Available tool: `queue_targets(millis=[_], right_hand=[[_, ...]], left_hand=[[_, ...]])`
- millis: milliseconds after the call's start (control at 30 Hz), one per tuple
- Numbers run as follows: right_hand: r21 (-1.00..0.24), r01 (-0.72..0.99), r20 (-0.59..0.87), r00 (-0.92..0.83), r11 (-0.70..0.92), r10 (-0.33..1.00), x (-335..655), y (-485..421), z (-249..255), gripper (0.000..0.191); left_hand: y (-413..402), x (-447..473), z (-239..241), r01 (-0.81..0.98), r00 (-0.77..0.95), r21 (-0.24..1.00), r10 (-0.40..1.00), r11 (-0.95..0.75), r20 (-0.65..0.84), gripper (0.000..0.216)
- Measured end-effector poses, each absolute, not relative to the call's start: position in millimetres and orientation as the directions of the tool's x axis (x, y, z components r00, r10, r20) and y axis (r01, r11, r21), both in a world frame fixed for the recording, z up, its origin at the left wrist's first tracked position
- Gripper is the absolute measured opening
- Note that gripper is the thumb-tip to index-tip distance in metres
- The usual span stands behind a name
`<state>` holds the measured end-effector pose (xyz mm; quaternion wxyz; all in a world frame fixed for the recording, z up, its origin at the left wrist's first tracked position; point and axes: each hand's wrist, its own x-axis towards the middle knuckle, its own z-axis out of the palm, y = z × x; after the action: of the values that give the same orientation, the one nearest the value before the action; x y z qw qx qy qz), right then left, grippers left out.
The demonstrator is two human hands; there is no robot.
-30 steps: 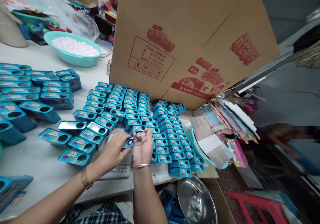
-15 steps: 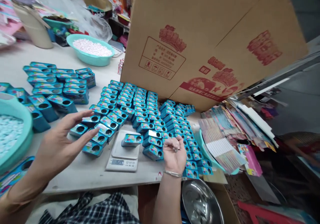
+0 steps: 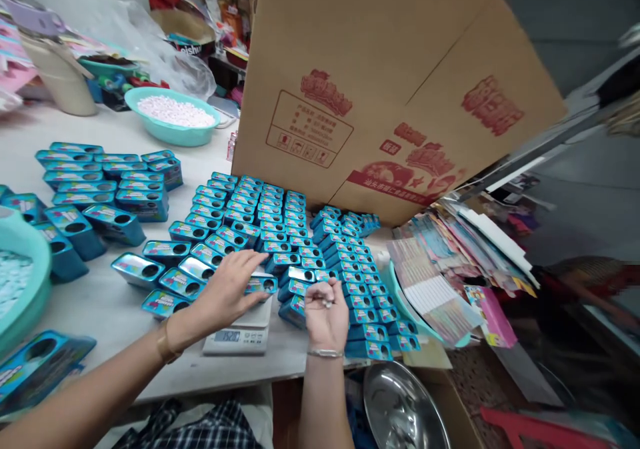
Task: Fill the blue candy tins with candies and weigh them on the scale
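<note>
A blue candy tin with a round hole in its top point(image 3: 265, 283) lies on a white digital scale point(image 3: 235, 342) whose display is lit. My left hand point(image 3: 225, 289) reaches over the scale, thumb and fingers apart on either side of this tin's near end; contact is not clear. It covers part of the tin and of the scale's plate. My right hand point(image 3: 326, 315), palm up and wearing a bracelet, is curled closed to the right of the scale. Small white candy pellets point(image 3: 327, 300) show between its fingers. Rows of similar blue tins point(image 3: 285, 229) stand behind and beside both hands.
A large cardboard box point(image 3: 400, 89) stands behind the tins. Turquoise basins hold pale pellets at far left point(image 3: 43, 289) and at the back point(image 3: 170, 139). Another basin point(image 3: 393, 279) bears plastic sheets on the right. Below the table edge is a steel bowl point(image 3: 400, 402).
My left hand has moved right, from above the left tins to the tin on the scale. My right hand stays closed beside the scale. The view has shifted slightly.
</note>
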<state>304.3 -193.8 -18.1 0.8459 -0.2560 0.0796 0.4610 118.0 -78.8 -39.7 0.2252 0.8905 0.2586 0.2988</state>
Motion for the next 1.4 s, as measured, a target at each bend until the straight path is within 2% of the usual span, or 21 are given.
queue_targets(millis=[100, 200, 300, 467, 567, 700, 867, 1033, 1167, 1267, 1400], right_hand=[[-0.38, -0.837, -0.396, 0.531, 0.393, 0.749, 289, -175, -17, 0.025], [-0.33, -0.879, -0.43, 0.464, 0.344, 0.774, 277, -160, -15, 0.023], [-0.314, -0.899, -0.443, 0.422, 0.304, 0.791, 267, -153, -18, 0.019], [-0.329, -0.888, -0.486, 0.452, 0.322, 0.748, 258, -151, -28, 0.024], [-0.34, -0.89, -0.47, 0.441, 0.304, 0.765, 259, -155, -31, 0.018], [-0.238, -0.927, -0.467, 0.372, 0.291, 0.802, 269, -165, -29, 0.016], [-0.183, -0.902, -0.54, 0.424, 0.39, 0.727, 285, -174, -25, 0.024], [-0.248, -0.873, -0.525, 0.486, 0.421, 0.699, 295, -177, -30, 0.021], [-0.325, -0.86, -0.49, 0.508, 0.392, 0.708, 299, -181, -36, 0.022], [-0.363, -0.863, -0.437, 0.491, 0.352, 0.753, 300, -186, -41, 0.022], [-0.42, -0.845, -0.357, 0.488, 0.33, 0.796, 308, -192, -50, 0.018]], left_hand=[[-88, 132, -35, 0.265, 0.667, 0.596, 0.59, -0.758, 0.454, 0.037], [-98, 144, -20, 0.266, 0.649, 0.554, 0.572, -0.789, 0.503, 0.019], [-104, 153, -8, 0.343, 0.66, 0.462, 0.56, -0.818, 0.501, 0.019], [-108, 164, -10, 0.417, 0.702, 0.373, 0.554, -0.829, 0.447, 0.02], [-109, 164, -13, 0.427, 0.726, 0.368, 0.555, -0.826, 0.406, 0.023], [-103, 150, -14, 0.394, 0.715, 0.407, 0.553, -0.824, 0.428, 0.022], [-86, 131, -23, 0.49, 0.622, 0.396, 0.63, -0.776, 0.465, 0.023], [-78, 135, -46, 0.443, 0.726, 0.405, 0.585, -0.8, 0.362, 0.02], [-83, 138, -59, 0.465, 0.734, 0.411, 0.601, -0.784, 0.316, 0.036], [-96, 127, -51, 0.461, 0.766, 0.401, 0.583, -0.791, 0.27, 0.036], [-119, 79, -17, 0.488, 0.753, 0.474, 0.628, -0.733, 0.196, 0.031]])
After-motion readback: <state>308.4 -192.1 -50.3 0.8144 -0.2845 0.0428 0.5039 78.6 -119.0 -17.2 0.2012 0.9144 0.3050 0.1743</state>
